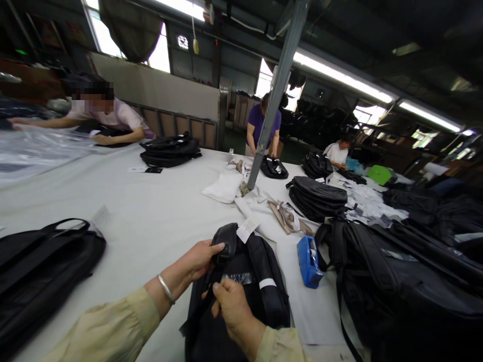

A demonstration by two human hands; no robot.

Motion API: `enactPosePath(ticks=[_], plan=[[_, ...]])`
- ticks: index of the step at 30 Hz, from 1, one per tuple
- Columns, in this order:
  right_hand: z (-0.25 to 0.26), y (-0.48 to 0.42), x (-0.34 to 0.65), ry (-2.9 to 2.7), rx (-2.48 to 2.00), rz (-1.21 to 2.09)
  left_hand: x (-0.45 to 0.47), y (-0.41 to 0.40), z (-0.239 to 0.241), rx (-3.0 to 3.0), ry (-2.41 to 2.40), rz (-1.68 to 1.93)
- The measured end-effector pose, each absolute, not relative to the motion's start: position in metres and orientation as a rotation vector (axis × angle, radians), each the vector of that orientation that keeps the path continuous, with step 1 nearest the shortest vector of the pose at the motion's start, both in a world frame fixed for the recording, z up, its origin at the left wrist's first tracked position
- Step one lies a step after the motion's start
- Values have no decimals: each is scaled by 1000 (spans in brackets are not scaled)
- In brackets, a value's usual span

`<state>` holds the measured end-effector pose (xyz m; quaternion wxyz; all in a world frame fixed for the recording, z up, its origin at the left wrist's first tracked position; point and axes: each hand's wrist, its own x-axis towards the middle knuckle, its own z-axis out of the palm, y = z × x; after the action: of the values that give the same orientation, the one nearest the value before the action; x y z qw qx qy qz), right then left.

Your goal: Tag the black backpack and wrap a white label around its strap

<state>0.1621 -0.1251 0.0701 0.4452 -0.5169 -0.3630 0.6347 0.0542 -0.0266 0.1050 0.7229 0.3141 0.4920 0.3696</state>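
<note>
- Left hand (199, 259) clamps the backpack (241, 296) by its top handle
- Right hand (234, 306) pinches its strap, just below
- Blue tool (308, 261) right of backpack, on the counter (151, 216)

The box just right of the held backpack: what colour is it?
Blue box, seen best in the head view.

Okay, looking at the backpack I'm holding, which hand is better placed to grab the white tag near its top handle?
Left, probably. The left hand already grips the top handle of the backpack, just beside the white tag. The right hand sits lower, pinching at the straps.
</note>
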Motion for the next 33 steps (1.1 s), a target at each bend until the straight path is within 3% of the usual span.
enactPosePath(ticks=[8,14,22,27,33], plan=[[83,-109,162,-867,-1261,1388,56,-32,104,692,1108,826],[72,-124,163,-1010,-1306,1502,55,-29,104,698,1100,838],[82,-109,169,-1020,-1351,1367,57,-27,113,725,1145,832],[82,-112,172,-1256,-1418,1000,58,-23,121,718,1153,849],[75,-111,170,-1301,-1532,1138,64,-20,131,717,1188,853]])
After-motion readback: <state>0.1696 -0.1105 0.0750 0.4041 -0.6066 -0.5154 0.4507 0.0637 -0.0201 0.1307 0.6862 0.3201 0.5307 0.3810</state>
